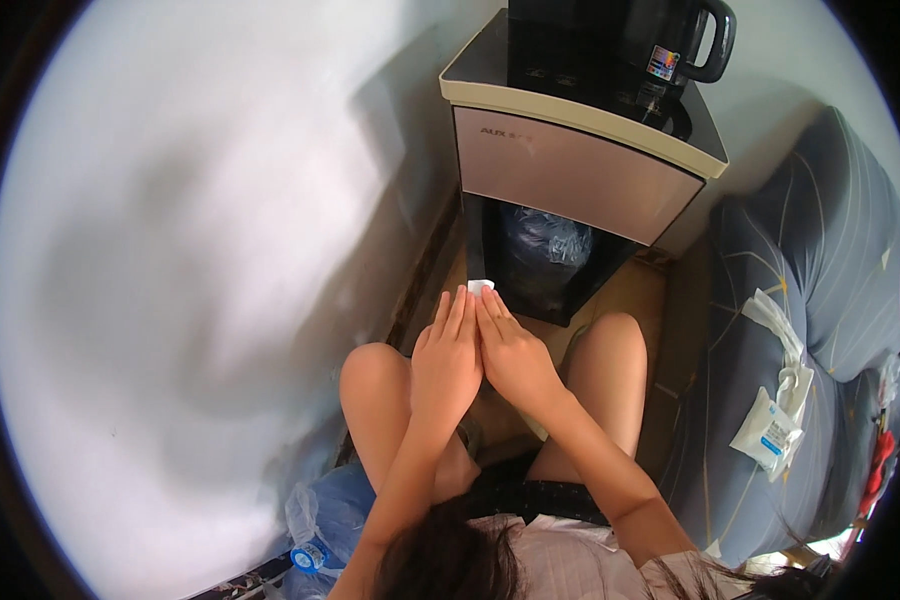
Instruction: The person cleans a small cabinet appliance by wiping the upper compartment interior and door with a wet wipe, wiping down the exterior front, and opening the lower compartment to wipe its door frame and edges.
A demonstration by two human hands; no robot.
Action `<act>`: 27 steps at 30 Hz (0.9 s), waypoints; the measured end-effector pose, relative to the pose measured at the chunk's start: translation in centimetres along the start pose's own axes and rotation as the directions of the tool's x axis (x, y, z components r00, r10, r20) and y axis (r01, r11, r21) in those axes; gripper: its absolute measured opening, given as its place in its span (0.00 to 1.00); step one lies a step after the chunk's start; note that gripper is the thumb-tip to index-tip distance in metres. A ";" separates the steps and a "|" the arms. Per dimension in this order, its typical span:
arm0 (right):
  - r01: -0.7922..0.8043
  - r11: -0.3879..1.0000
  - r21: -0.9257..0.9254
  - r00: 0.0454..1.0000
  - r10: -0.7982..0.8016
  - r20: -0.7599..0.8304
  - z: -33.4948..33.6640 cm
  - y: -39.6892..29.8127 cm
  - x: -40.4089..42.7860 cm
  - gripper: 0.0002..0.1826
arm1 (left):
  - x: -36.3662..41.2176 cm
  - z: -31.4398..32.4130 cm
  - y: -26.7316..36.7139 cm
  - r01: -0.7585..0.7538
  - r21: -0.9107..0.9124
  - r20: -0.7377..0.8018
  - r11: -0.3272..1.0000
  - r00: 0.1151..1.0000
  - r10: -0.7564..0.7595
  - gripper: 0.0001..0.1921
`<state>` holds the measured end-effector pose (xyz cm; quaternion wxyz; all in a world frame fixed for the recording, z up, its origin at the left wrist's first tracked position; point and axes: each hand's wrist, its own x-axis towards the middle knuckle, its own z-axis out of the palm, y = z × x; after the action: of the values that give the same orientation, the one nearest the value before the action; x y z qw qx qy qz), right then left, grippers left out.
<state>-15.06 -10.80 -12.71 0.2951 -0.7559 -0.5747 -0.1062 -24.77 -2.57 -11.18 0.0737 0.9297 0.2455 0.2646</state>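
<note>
My left hand [447, 360] and my right hand [511, 352] are held side by side above my knees, backs up, with their straight fingers pointing away from me and the index fingers nearly touching. A small white piece [480, 287], perhaps folded paper or tissue, shows at the fingertips of both hands, held between them. The palms and thumbs are hidden beneath, so what else they may hold cannot be seen.
A drinking-water dispenser cabinet [577, 169] with a dark kettle [607, 37] stands ahead; bagged things [551, 240] fill its lower opening. A patterned sofa [750, 360] with a white packet [769, 435] is at right. A white wall [194, 262] and a blue-capped water bottle [309, 556] are at left.
</note>
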 end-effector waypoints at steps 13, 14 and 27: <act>0.052 0.992 -0.112 0.999 -0.051 0.010 -0.1 -2.2 -0.8 0.26 | -2.0 -1.8 -0.6 -0.117 0.085 0.039 0.989 0.993 0.114 0.26; 0.065 0.993 -0.098 0.998 -0.066 -0.003 -0.3 -2.1 -1.1 0.25 | -2.1 -1.6 -0.3 -0.109 0.054 0.049 0.993 0.993 0.106 0.27; -0.283 0.855 0.434 0.951 0.311 0.009 -1.8 0.0 0.8 0.07 | -0.8 -1.3 -1.0 0.069 -0.299 -0.100 0.952 0.990 -0.103 0.13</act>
<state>-14.43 -11.16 -10.83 0.4847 -0.7480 -0.4509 0.0466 -26.52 -2.09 -10.69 0.2086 0.8802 0.2473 0.3473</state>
